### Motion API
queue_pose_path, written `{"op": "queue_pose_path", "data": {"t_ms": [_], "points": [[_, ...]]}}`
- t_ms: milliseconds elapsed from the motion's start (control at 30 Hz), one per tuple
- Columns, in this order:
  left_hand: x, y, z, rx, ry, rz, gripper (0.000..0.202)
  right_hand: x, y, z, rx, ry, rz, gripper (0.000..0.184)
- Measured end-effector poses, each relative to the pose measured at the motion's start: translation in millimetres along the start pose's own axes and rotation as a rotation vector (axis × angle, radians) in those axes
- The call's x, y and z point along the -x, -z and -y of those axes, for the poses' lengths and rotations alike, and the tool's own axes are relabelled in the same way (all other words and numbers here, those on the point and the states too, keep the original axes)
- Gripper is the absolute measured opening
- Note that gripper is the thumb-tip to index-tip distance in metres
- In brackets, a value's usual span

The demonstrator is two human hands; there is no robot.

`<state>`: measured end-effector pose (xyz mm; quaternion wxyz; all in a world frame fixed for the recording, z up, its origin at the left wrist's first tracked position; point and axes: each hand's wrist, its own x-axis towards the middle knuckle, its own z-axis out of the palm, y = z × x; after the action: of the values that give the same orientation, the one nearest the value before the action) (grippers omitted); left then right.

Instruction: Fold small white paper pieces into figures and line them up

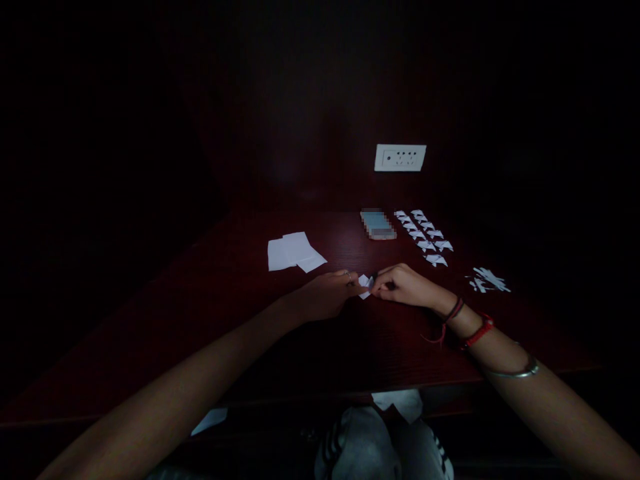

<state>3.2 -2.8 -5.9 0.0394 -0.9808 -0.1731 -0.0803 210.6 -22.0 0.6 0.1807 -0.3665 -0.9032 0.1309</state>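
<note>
A small folded piece of white paper [365, 287] sits between my two hands, just above or on the dark red table [210, 333]. My left hand [330, 293] pinches its left side, and a ring shows on one finger. On the right side, the bent fingers of my right hand [407, 285] grip the same paper. Beyond my left hand lie several flat white paper sheets [295, 252], overlapping. Two rows of small folded paper pieces [425, 245] stretch away beyond my right hand. The exact folds in the held paper are too small to make out.
A phone [379, 225], its screen blurred, lies near the back of the table. Thin white paper strips [491, 280] are heaped at the right. A wall socket [400, 158] is above the table's back edge. Below the front edge, white paper [400, 402] shows near my knees.
</note>
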Motion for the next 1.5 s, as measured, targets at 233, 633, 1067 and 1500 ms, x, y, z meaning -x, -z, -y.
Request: {"op": "queue_pose_path", "data": {"t_ms": [233, 633, 1067, 1500], "points": [[1, 1.1, 2, 0.053, 0.021, 0.038, 0.055, 7, 7, -5, -0.038, 0.037, 0.053, 0.019], [1, -4.7, 7, 0.119, 0.022, 0.049, 0.058, 6, 3, -2, 0.101, 0.08, 0.064, 0.026], [4, -1.9, 2, 0.056, 0.028, 0.022, 0.049, 10, 10, 1, 0.158, 0.065, 0.051, 0.019], [2, 2.0, -4, 0.419, 0.099, -0.337, 0.055, 9, 5, -8, 0.169, 0.075, 0.041, 0.023]]}}
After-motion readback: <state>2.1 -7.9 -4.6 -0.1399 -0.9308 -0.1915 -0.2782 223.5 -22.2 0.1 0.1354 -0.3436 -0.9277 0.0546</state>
